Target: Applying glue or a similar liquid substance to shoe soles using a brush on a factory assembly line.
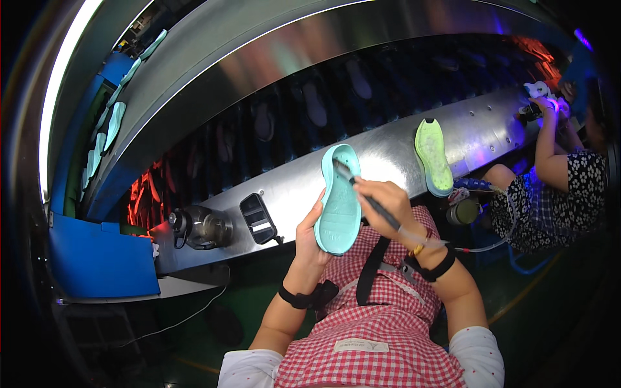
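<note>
— Nearest the lens, what shows?

— A red-and-white checked apron (381, 323) over white sleeves, crossed by a black strap, with both forearms rising from the lower edge, each wearing a dark wristband.

— And the hands?

— The left hand (310, 236) is wrapped around the near edge of a teal shoe sole (339, 197), fingers closed on it, holding it tilted up off the steel desk (388, 152) just above the near edge. The right hand (381, 197) is clamped on a dark-handled brush (362, 191), whose bristled tip rests on the upper part of the teal sole. The two hands sit close together, joined only through the sole and brush.

— What else lies on the desk?

— A pale green shoe sole (433, 157) lies flat to the right, well apart from the teal one, its toe toward the far edge. Toward the left end, a black rectangular holder (257, 218) sits on the metal, and at the left corner stands a dark jug with a handle (200, 226).

— Beyond the desk?

— A dark slatted conveyor (310, 110) runs along the far edge under a curved steel hood, carrying more soles, dim in the shadow. Teal soles (113, 123) hang in a row at far left, above a blue bin (100, 258).

— Anyone else in view?

— A co-worker in a floral garment (563, 194) sits at the right end, arm raised to something white at the desk's far right corner; what it is cannot be made out.
</note>
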{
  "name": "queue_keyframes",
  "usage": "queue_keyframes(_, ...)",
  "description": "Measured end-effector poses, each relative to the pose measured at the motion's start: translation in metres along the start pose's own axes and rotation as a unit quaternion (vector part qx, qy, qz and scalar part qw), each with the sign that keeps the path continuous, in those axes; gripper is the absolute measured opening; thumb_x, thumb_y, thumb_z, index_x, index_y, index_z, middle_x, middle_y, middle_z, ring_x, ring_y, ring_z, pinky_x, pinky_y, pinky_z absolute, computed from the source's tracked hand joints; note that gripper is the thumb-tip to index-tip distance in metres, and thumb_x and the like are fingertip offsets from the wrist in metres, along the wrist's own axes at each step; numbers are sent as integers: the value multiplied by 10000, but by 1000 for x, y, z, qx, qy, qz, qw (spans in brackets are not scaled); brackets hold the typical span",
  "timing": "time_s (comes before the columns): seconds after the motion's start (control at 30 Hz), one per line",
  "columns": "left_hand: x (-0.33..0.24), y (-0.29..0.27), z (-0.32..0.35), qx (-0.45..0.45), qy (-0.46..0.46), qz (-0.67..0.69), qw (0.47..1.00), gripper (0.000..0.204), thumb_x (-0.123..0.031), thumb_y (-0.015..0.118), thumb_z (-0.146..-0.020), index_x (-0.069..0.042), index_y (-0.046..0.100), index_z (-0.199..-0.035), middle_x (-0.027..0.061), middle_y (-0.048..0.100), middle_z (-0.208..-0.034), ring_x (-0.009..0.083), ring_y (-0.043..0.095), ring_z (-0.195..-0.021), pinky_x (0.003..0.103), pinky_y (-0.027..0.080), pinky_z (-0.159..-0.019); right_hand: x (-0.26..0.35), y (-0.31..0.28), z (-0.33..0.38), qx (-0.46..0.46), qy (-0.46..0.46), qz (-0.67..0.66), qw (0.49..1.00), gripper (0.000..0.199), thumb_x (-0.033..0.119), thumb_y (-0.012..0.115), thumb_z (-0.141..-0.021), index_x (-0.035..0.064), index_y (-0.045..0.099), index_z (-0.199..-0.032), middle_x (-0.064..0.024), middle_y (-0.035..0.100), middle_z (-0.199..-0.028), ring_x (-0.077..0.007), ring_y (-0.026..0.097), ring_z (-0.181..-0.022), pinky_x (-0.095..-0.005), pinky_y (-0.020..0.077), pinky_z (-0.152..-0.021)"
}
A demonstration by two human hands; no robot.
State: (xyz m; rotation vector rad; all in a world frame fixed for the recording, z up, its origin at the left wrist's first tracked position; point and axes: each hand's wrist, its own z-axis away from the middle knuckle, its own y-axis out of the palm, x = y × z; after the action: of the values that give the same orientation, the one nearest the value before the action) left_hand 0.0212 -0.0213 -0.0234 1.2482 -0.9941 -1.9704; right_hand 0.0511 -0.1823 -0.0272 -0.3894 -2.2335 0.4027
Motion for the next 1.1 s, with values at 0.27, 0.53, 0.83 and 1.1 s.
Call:
queue_keyframes(0.27,-32,-7,12,-14,14,-35,999,479,-210,377,-884,-26,293,-1319,150,427,-1262,262,492,-1095,396,414,-925,35,-38,10,192,296,-411,840,137,34,568,-780,-48,617,-879,-111,648,-798,-94,564,-595,-224,459,-531)
queue_keyframes(0.53,-169,87,23,92,238,-172,951,524,-322,269,-875,43,366,-1238,233,520,-1091,368,563,-919,455,477,-789,-4,-77,36,-114,275,-552,779,212,176,489,-880,-11,536,-970,-212,531,-1091,-153,514,-658,-234,423,-592)
queue_keyframes(0.83,-338,54,-62,27,436,157,886,836,-588,285,-821,-80,-88,-1370,127,59,-1445,283,87,-1333,476,83,-1058,-24,-73,44,-164,279,-519,791,133,164,527,-872,38,545,-910,-119,511,-1119,-95,509,-680,-202,407,-567)
queue_keyframes(1.1,-249,60,-54,-7,507,-226,831,335,-240,430,-893,6,452,-1118,134,501,-1081,209,497,-980,335,396,-883,-25,-70,46,-238,302,-530,756,161,134,490,-884,-11,561,-876,-188,544,-1049,-104,459,-663,-215,389,-572)
